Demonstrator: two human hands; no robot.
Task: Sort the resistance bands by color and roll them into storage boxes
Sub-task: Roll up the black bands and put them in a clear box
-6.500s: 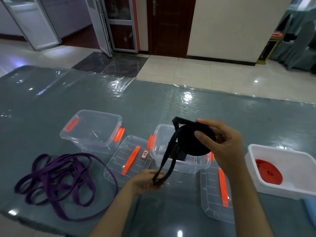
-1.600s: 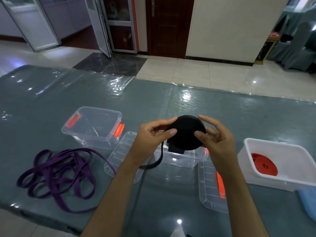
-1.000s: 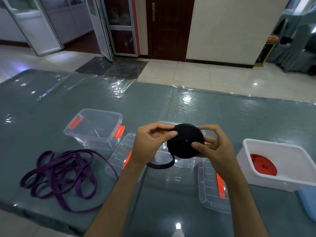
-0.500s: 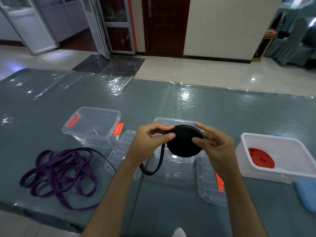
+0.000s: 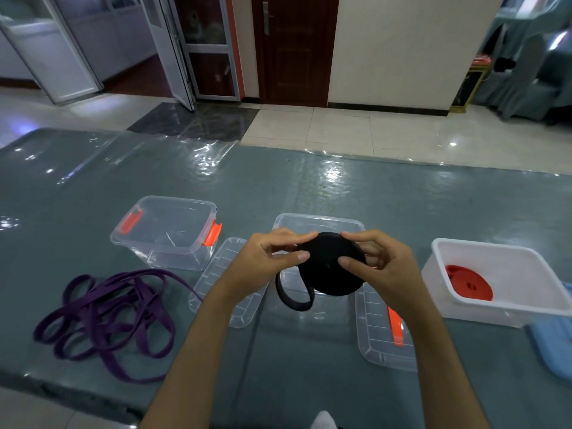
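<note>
both hands, left hand [image 5: 263, 264] and right hand [image 5: 382, 267], pinch the black band roll [image 5: 331, 267] between curled fingers; a short loose loop hangs below the grip, over the clear box [image 5: 318, 221].

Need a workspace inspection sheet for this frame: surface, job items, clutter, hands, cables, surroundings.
Surface: grey-green table under a clear plastic sheet.
Job's things: black rolled resistance band, short loop unwound; loose purple resistance bands; red rolled band in white plastic box; two clear plastic boxes with orange latches, left and middle; two clear lids.
Clutter: blue object at right edge, unidentifiable.
Grippers: left hand and right hand both pinch the black roll.
Cables: nothing seen.
Surroundings: tiled floor, dark wooden door, glass doors.
</note>
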